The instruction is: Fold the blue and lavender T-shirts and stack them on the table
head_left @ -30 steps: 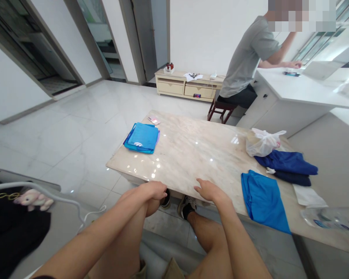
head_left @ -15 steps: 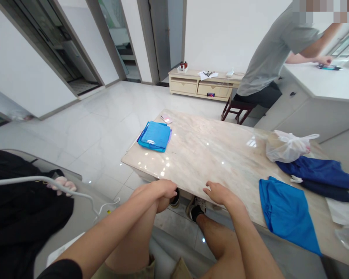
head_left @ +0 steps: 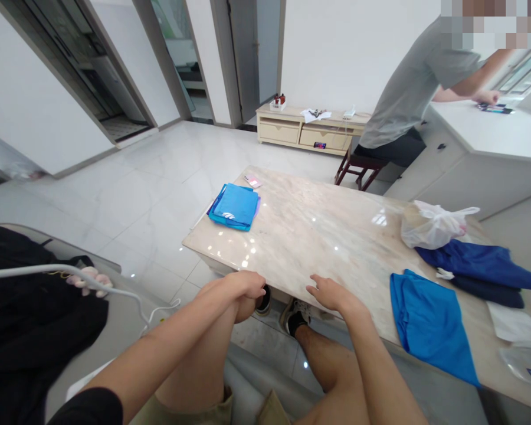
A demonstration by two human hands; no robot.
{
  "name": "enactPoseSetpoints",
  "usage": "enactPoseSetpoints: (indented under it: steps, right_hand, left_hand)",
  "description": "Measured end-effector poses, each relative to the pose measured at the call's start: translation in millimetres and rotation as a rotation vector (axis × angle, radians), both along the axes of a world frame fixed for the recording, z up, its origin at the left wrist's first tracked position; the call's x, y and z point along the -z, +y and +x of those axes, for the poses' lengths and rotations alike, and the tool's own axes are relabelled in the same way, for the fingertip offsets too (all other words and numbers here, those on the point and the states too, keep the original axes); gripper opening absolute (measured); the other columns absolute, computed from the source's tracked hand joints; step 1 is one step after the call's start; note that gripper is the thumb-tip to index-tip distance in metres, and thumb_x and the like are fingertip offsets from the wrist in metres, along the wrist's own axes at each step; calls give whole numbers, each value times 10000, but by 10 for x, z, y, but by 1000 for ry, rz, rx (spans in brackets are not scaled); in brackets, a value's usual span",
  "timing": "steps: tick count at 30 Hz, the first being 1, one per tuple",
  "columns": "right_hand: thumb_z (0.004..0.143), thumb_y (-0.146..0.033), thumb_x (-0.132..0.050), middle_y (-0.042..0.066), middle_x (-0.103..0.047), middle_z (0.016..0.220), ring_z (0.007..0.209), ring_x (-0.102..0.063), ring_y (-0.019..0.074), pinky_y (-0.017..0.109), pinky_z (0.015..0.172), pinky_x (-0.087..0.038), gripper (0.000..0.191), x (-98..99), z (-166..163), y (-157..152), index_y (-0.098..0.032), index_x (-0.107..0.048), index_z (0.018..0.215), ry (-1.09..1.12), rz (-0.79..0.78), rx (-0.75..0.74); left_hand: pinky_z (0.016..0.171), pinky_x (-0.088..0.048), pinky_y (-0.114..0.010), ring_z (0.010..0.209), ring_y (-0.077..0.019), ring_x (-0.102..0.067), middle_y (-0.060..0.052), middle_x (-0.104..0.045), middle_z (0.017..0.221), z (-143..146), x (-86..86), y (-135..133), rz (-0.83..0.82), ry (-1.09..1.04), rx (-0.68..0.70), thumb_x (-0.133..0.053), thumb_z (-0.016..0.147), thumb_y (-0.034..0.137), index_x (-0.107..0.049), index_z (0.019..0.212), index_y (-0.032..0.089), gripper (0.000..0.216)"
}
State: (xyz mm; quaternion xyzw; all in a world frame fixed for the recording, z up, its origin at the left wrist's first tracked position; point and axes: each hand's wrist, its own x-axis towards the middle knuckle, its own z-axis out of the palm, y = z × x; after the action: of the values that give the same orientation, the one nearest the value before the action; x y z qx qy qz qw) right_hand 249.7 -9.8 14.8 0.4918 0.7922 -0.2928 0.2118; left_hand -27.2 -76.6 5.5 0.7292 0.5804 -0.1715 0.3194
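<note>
My left hand [head_left: 251, 285] is at the near edge of the marble-topped table [head_left: 310, 236], just above my knee. Its fingers bend downward and are mostly hidden, so their closure is unclear. My right hand [head_left: 330, 291] is open over the same edge, fingers apart and nothing in them. Beyond my left hand, a folded stack of blue cloth [head_left: 236, 205] with a white mark lies at the table's left end. To the right of my right hand, a bright blue garment [head_left: 431, 321] is spread out, part of it hanging over the front edge.
A pink phone [head_left: 252, 181] lies behind the stack. At right are a white plastic bag [head_left: 438, 224], dark blue clothes [head_left: 487, 262] and white paper [head_left: 515, 323]. A person in a grey shirt [head_left: 400, 88] sits at a white counter [head_left: 504, 136]. A black bag [head_left: 35, 330] sits left.
The view has shifted slightly, so the table and its things appear a little further left. My hands keep nearly the same pose, and the cloth has not been moved.
</note>
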Motion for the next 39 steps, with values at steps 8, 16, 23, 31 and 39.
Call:
enactPoseSetpoints:
  steps: [8,16,23,31,39]
  right_hand:
    - [1128,-361,-468,258,-645,1553,1457,-638,334,422,1211,-465,589,50,17,11,-49,-557,1620,6,19,4]
    - [1131,-360,-458,235,-621,1592,1482,-620,309,392,1229,-455,610,101,176,25,-48,-525,1651,36,9,38]
    - [1137,-346,-430,246,-650,1554,1467,-632,328,411,1200,-477,612,21,125,-29,-52,-502,1668,36,18,64]
    - [1128,-374,-420,227,-677,1527,1471,-627,339,394,1179,-492,613,200,238,17,-93,-520,1664,55,49,169]
    - [1124,-387,-380,252,-709,1454,1317,-719,373,460,1059,-570,570,67,331,152,-114,-605,1571,-114,118,260]
  left_hand:
    - [936,-595,-380,1047,-307,-780,-149,-827,1233,-51,-131,2,-62,58,26,-635,991,413,-829,1172,183,351]
    - [868,-574,-327,1031,-270,-776,-87,-844,1162,-192,-176,69,94,30,-115,-638,981,401,-838,1112,249,283]
    - [1025,-521,-332,1279,-282,-692,-140,-761,1375,-888,-207,865,430,182,-473,-515,1054,254,-731,1312,178,344]
    - [1045,-503,-416,1319,-375,-637,-227,-669,1440,-1031,237,1559,550,334,-671,-684,1023,408,-670,1394,140,458]
    - [860,-490,-330,1140,-276,-711,-102,-810,1237,-1077,-24,1760,627,252,-806,-564,1080,393,-772,1132,215,278]
